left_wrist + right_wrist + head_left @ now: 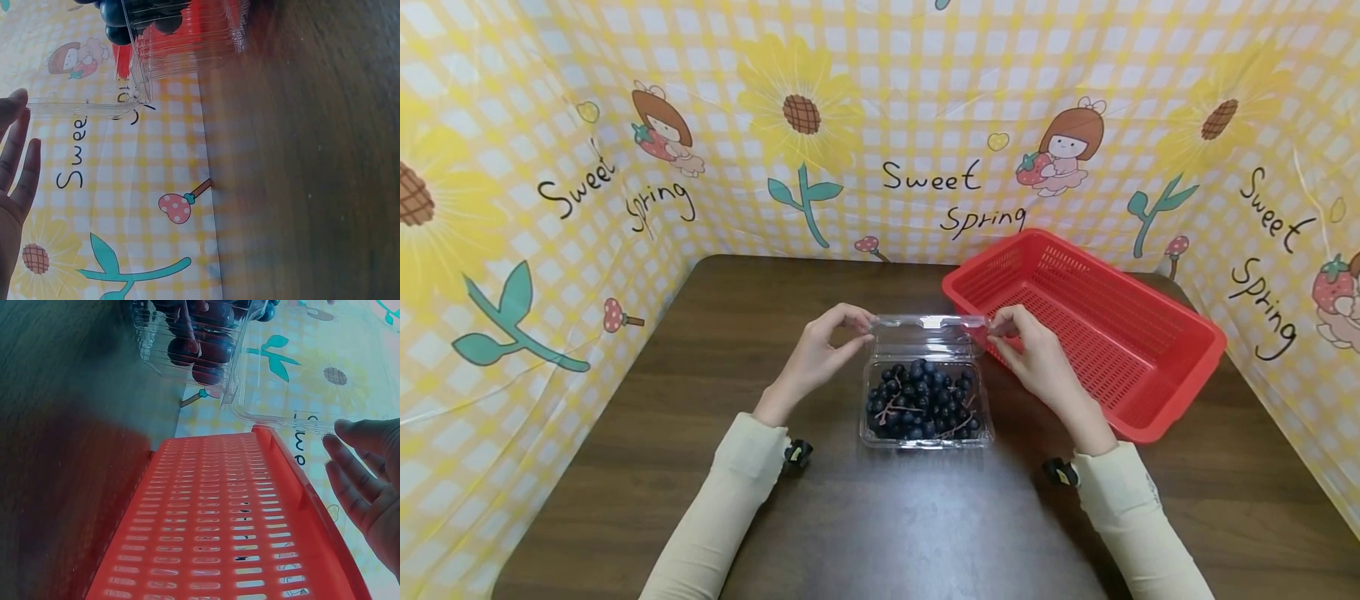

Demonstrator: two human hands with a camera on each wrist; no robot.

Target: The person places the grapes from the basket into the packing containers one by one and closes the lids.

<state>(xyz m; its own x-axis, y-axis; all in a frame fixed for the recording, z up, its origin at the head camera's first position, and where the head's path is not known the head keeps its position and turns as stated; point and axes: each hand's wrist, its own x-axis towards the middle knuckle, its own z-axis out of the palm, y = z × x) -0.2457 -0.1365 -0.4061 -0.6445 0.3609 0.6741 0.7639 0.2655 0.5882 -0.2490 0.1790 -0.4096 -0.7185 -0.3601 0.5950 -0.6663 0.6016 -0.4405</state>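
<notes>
A clear plastic clamshell box [927,444] full of dark grapes [925,400] with thin stems sits on the table, its hinged lid [928,337] raised at the far side. My left hand [820,346] pinches the lid's left corner between thumb and fingers. At the opposite corner my right hand [1030,350] pinches the lid the same way. The left wrist view has the thumb and forefinger of the left hand [12,150] on the lid edge. In the right wrist view the right hand [369,481] meets the lid edge with thumb and fingertip.
A red slotted plastic basket [1165,354] stands behind and to the right of the box, close to my right hand. Brown wooden tabletop [700,433] lies beneath everything. A yellow checked cloth [895,108] hangs around the back and sides.
</notes>
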